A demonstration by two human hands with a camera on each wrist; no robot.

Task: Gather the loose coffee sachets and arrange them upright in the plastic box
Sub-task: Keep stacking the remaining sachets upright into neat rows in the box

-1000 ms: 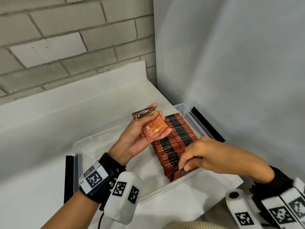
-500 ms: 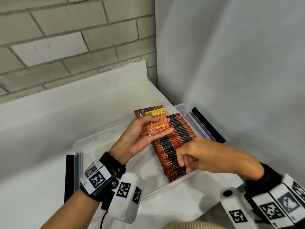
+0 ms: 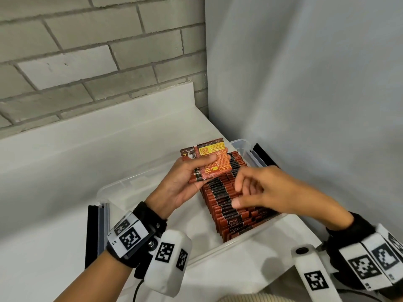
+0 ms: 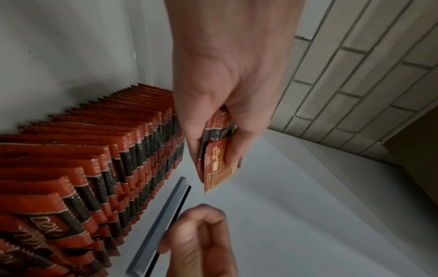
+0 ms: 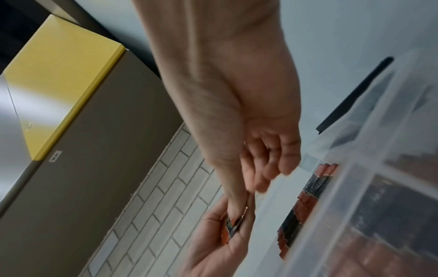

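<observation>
Head camera view: a clear plastic box (image 3: 244,239) sat on a white worktop (image 3: 54,171), near its right back corner. Inside, along the box's right wall, stood a long upright row of red-and-black coffee sachets (image 3: 231,199). The left hand (image 3: 183,182) hovered above the box, thumb and fingers gripping a few loose sachets (image 3: 209,164). The right hand (image 3: 268,190) hung over the row, fingers loosely curled, holding nothing.
</observation>
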